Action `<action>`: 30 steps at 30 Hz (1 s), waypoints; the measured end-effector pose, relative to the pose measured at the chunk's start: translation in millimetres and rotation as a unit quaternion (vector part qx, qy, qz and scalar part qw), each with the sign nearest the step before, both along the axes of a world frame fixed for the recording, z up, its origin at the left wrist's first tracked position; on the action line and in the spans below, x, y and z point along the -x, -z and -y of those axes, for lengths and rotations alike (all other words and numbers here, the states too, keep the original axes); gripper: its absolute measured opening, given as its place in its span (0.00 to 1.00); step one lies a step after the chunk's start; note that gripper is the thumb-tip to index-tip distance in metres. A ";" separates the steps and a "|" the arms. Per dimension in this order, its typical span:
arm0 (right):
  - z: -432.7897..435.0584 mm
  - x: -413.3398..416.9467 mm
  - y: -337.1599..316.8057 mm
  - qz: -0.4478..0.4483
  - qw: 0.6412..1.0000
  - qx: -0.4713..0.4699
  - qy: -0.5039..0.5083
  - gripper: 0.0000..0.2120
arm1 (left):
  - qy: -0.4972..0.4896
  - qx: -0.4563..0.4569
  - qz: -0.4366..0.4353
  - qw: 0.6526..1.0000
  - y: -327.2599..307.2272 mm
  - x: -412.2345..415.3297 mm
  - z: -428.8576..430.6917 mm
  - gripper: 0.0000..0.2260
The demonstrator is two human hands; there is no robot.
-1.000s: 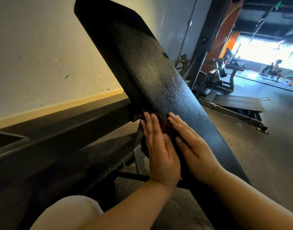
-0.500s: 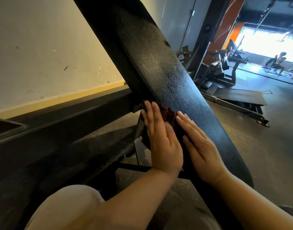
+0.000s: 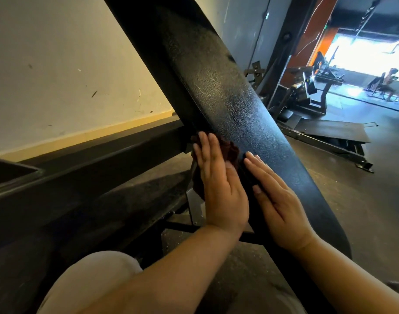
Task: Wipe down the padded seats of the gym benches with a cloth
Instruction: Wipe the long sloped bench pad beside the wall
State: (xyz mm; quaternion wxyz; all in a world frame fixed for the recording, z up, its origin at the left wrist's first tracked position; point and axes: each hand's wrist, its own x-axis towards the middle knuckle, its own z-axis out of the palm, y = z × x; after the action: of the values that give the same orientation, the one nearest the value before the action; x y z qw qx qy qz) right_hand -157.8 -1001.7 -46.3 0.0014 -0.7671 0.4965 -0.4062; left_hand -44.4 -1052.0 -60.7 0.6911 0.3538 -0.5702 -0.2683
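Note:
A long black padded bench back slants from the top centre down to the lower right, its textured surface catching the light. A dark reddish cloth lies against the pad's left edge, mostly covered. My left hand presses flat on the cloth with straight fingers along that edge. My right hand lies flat beside it on the pad's face, fingers straight and pointing up the pad.
A pale wall with a yellow skirting runs on the left behind a dark steel frame beam. Gym machines and a low platform stand at the right. A person sits far off by the bright opening. My light trouser knee is below.
Both hands have slid a little up the pad with the cloth, the left hand leading. More of the cloth shows above the left fingers.

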 end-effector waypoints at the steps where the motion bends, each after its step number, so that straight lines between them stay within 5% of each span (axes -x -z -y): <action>1: -0.2 -0.3 0.8 0.002 1.000 0.000 0.001 0.23 | -0.004 -0.004 -0.005 1.000 -2.6 -4.7 7.7 0.25; 30: -19.0 14.3 8.2 0.007 0.999 -0.037 0.008 0.23 | 0.015 0.019 0.053 0.998 6.6 -6.3 2.6 0.25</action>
State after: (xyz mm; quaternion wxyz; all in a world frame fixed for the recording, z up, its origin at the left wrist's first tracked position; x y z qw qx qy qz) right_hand -172.1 -982.7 -54.5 0.0297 -0.7600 0.5171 -0.3927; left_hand -38.1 -1054.6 -67.2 0.6627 0.3456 -0.6163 -0.2482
